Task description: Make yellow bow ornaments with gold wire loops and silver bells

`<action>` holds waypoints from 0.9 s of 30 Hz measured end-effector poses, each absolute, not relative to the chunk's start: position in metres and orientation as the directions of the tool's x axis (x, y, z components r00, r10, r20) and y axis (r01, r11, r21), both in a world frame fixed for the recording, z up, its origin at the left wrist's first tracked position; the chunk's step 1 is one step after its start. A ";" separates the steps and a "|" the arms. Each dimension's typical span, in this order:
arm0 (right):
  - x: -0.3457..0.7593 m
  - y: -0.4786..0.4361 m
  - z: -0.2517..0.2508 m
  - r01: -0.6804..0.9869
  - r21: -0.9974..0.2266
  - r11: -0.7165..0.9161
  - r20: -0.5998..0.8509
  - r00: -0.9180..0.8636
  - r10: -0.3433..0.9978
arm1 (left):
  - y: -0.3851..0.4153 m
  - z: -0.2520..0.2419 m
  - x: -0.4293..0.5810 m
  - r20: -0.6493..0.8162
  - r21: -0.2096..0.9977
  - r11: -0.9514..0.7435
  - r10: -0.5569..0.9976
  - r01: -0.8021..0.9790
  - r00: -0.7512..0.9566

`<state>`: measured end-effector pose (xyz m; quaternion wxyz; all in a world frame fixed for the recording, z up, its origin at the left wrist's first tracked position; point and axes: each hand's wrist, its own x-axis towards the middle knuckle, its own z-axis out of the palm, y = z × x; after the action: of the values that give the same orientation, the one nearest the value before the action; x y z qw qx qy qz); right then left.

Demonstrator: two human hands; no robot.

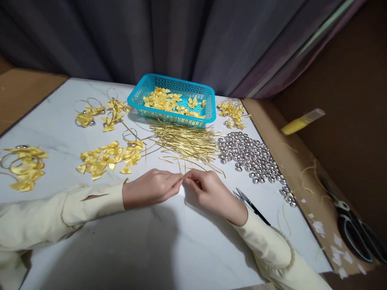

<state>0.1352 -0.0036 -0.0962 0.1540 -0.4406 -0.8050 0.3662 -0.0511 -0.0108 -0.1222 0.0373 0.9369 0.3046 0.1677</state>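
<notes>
My left hand [152,186] and my right hand [213,192] meet fingertip to fingertip over the white tabletop. Both are closed in a pinch on a thin gold cord [183,177], mostly hidden by the fingers. Just beyond them lies a heap of loose gold cords [189,141]. Yellow ribbon bows [110,155] are spread to the left of the cords. To the right is a pile of small, shiny silver bead-like pieces [250,155]. A pair of thread snips [254,207] lies beside my right wrist, partly under the sleeve.
A blue perforated basket [211,114] at the back holds more yellow bows. Bows joined to looped cords and silver pieces lie at far left [27,171], back left [86,117] and back right [232,112]. Black-handled scissors [353,233] and paper scraps [337,253] sit beyond the right edge.
</notes>
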 end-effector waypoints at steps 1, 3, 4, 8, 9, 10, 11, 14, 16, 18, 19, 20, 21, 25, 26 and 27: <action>0.135 -0.004 -0.096 0.596 -0.724 0.347 -0.071 -0.565 0.822 | -0.011 -0.123 -0.051 0.307 0.140 -0.820 0.569 0.555 0.763; 0.135 -0.004 -0.096 0.599 -0.717 0.357 -0.066 -0.568 0.820 | -0.012 -0.125 -0.052 0.330 0.074 -0.830 0.543 0.552 0.772; 0.135 -0.005 -0.096 0.602 -0.710 0.366 -0.061 -0.571 0.819 | -0.012 -0.125 -0.052 0.337 0.051 -0.833 0.534 0.551 0.776; 0.135 -0.008 -0.097 0.617 -0.668 0.415 -0.041 -0.588 0.808 | -0.014 -0.123 -0.050 0.302 0.123 -0.827 0.558 0.549 0.773; 0.135 -0.009 -0.097 0.622 -0.661 0.420 -0.043 -0.591 0.806 | -0.014 -0.121 -0.049 0.266 0.200 -0.808 0.589 0.554 0.763; 0.135 -0.009 -0.097 0.625 -0.658 0.420 -0.050 -0.592 0.804 | -0.013 -0.119 -0.049 0.222 0.294 -0.775 0.625 0.560 0.748; 0.135 -0.010 -0.097 0.626 -0.659 0.417 -0.057 -0.594 0.803 | -0.012 -0.117 -0.049 0.174 0.393 -0.726 0.662 0.565 0.729; 0.136 -0.009 -0.096 0.614 -0.677 0.405 -0.079 -0.608 0.790 | -0.006 -0.110 -0.049 0.054 0.627 -0.567 0.716 0.534 0.696; 0.137 -0.007 -0.094 0.603 -0.690 0.400 -0.098 -0.626 0.774 | 0.000 -0.106 -0.050 -0.014 0.734 -0.464 0.720 0.496 0.694; 0.138 -0.005 -0.093 0.588 -0.700 0.405 -0.104 -0.646 0.756 | 0.005 -0.102 -0.051 -0.116 0.825 -0.324 0.705 0.464 0.699; 0.139 -0.004 -0.092 0.577 -0.705 0.413 -0.098 -0.655 0.749 | 0.008 -0.100 -0.052 -0.172 0.858 -0.243 0.693 0.452 0.700; 0.139 -0.003 -0.091 0.565 -0.709 0.422 -0.089 -0.666 0.741 | 0.009 -0.098 -0.052 -0.223 0.882 -0.166 0.677 0.440 0.701; 0.139 -0.003 -0.091 0.552 -0.713 0.433 -0.078 -0.676 0.733 | 0.011 -0.097 -0.052 -0.265 0.897 -0.097 0.663 0.431 0.701; 0.140 -0.003 -0.091 0.512 -0.723 0.463 -0.064 -0.717 0.694 | 0.012 -0.098 -0.051 -0.340 0.905 0.023 0.641 0.425 0.688; 0.140 -0.003 -0.091 0.511 -0.719 0.471 -0.064 -0.724 0.687 | 0.011 -0.099 -0.051 -0.346 0.900 0.021 0.643 0.436 0.683; 0.139 -0.003 -0.092 0.513 -0.713 0.478 -0.064 -0.727 0.684 | 0.011 -0.099 -0.051 -0.348 0.894 0.012 0.648 0.448 0.678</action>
<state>0.1394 -0.0035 -0.0918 0.1153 -0.3513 -0.8519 0.3709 -0.0512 0.0110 -0.0994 0.5931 0.6979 0.3925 0.0844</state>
